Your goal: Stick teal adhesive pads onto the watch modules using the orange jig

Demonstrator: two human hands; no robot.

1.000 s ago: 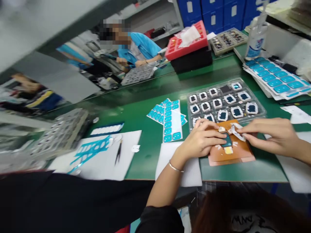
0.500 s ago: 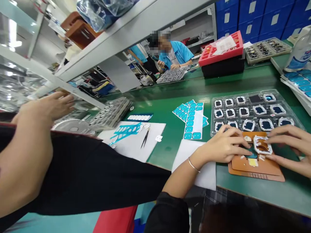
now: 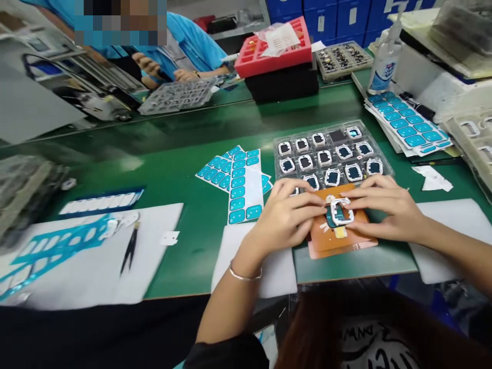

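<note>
Both hands on a small white frame [image 3: 340,212] sitting on an orange jig [image 3: 338,241] at the near edge of the green table [image 3: 184,154]; left hand [image 3: 286,215] pinches the frame's left side with fingertips, right hand [image 3: 384,205] pinches the right side, fingers pressed close around it; frame lies over a dark teal part on the jig, can't tell if it is fully seated; clear tray [image 3: 332,154] of similar white-framed parts just beyond the jig, touching or nearly so; blue sticker sheets [image 3: 240,182] to the left, more blue sheets [image 3: 407,120] far right; tweezers [image 3: 130,248] on white paper [image 3: 96,266] well to the left; white foam pads under both wrists; another person in blue works on the far side. Risks as I judge them: uneven finger pressure could skew the frame against the part; jig sits close to the table edge, a push toward the near side could slide it off; knuckles are near the tray and could nudge it.
</note>
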